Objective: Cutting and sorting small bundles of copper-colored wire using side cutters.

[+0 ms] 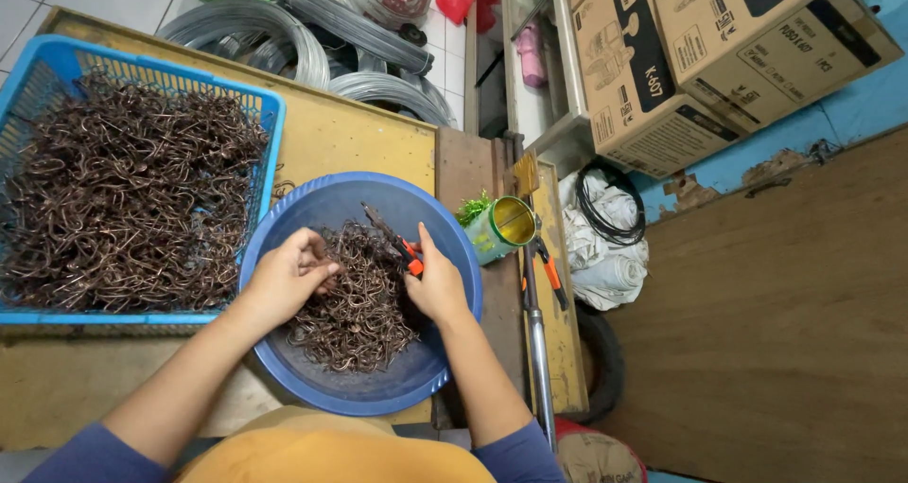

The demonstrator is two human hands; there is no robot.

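Sorting is in hand: the left hand (288,280) pinches a brown wire hook (326,267) at nine o'clock in the blue basin (445,351), the right hand (437,284) clasps orange-handled pliers (395,242), which likely must next meet that hook.

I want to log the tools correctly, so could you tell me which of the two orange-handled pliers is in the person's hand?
The pliers over the round blue basin, gripped by the right hand. The other pair lies untouched on the board beside the green can.

Two brown rectangular cardboard boxes (719,48) with black printed panels stood side by side at upper right, against a blue wall (851,105).
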